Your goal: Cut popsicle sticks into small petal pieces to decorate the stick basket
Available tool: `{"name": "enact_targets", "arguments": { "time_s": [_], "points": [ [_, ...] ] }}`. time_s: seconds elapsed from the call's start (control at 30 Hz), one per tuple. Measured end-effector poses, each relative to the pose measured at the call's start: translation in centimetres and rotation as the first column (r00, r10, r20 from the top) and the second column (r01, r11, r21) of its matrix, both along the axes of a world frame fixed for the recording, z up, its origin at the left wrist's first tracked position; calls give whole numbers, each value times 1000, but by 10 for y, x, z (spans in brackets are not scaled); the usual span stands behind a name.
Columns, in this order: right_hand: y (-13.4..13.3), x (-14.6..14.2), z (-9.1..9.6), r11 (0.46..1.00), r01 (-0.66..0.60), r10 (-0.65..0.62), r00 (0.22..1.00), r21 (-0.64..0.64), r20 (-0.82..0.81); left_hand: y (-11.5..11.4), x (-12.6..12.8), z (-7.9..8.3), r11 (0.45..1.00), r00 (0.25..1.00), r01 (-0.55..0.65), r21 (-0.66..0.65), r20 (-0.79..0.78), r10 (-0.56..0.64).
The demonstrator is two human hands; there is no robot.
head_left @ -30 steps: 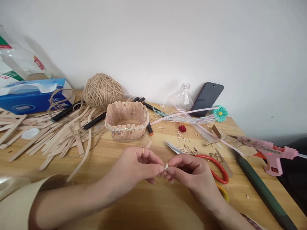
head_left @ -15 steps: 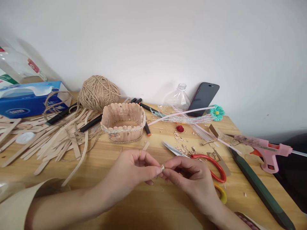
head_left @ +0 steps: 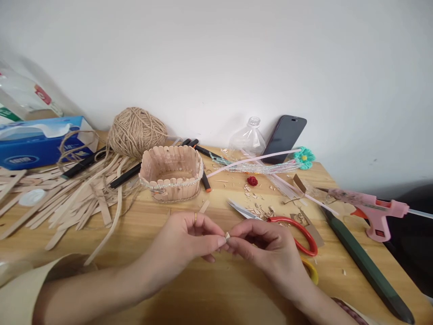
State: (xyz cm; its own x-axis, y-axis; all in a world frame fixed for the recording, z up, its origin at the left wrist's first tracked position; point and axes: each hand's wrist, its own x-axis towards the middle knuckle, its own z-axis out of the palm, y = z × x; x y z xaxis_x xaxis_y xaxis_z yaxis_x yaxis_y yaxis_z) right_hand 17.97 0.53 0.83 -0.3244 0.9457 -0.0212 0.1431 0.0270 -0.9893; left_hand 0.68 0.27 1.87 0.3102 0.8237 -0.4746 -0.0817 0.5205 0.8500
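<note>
Between the fingertips of both hands is a tiny pale piece, whose kind is too small to make out; only its pointed tip shows. My left hand pinches it with thumb and forefinger, and a ring is on one finger. From the other side my right hand pinches the same piece. Just beyond the right hand lie scissors with red and yellow handles, partly covered by it. A small basket of wooden craft sticks with a glittery trim stands beyond my left hand.
Loose craft sticks, a ball of twine and a blue tissue pack lie left. A phone leans on the wall beside a cut bottle. A red rose lies near wood chips. A pink glue gun rests right.
The view has shifted slightly, so the table things sit a little further left. Both hands keep their pinch on the tiny piece, and slightly more of its pale tip shows.
</note>
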Motion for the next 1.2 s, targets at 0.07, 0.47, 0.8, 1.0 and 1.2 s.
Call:
{"name": "enact_targets", "arguments": {
  "time_s": [0.07,0.47,0.8,1.0,1.2],
  "points": [
    [1,0,2,1000,-12,12,1000,-22,-4,0,0,-1,1000,1000,9,-4,5,-9],
    [2,1,14,998,-62,61,993,3,104,1,1,3,999,1000,17,-36,-17,-18],
    [-1,3,16,995,-101,101,977,-9,189,2,-5,0,982,960,184,51,-226,-168],
    [-1,3,18,945,-142,186,974,-293,128,7,-9,2,950,923,310,40,-252,-291],
    [5,4,17,883,-137,162,987,-448,17,9,-7,2,964,957,267,-9,-113,-266]
  ]
}}
